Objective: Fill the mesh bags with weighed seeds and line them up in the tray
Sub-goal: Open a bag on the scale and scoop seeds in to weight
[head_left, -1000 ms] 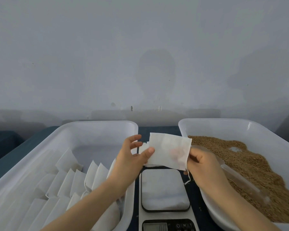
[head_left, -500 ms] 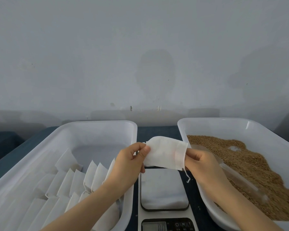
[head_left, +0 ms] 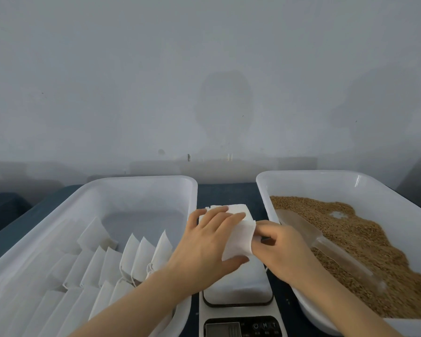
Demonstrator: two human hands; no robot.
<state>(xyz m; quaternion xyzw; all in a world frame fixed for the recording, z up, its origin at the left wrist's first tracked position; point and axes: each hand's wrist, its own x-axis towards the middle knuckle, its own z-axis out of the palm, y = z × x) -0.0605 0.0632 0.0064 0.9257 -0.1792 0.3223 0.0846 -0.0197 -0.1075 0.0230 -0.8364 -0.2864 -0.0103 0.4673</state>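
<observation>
Tray (head_left: 144, 178) at 9 o'clock holds lined-up bags (head_left: 141, 254); seeds (head_left: 350, 234) lie at 3. Over the central scale (head_left: 238, 288), both hands meet on one flat bag (head_left: 238, 237): left hand (head_left: 204, 246) clamps it, right hand (head_left: 282, 251) pinches its edge, likely opening it for filling.

White mesh bag (head_left: 240, 239), apparently empty, over scale (head_left: 238, 284)

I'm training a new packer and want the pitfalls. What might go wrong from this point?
1. The left hand and right hand hold the bag just over the scale; leaning on its platform may skew the weight.
2. The scoop lies in the seeds, so one hand must let go to fetch it, and the limp bag's mouth may fall shut, spilling seeds.
</observation>
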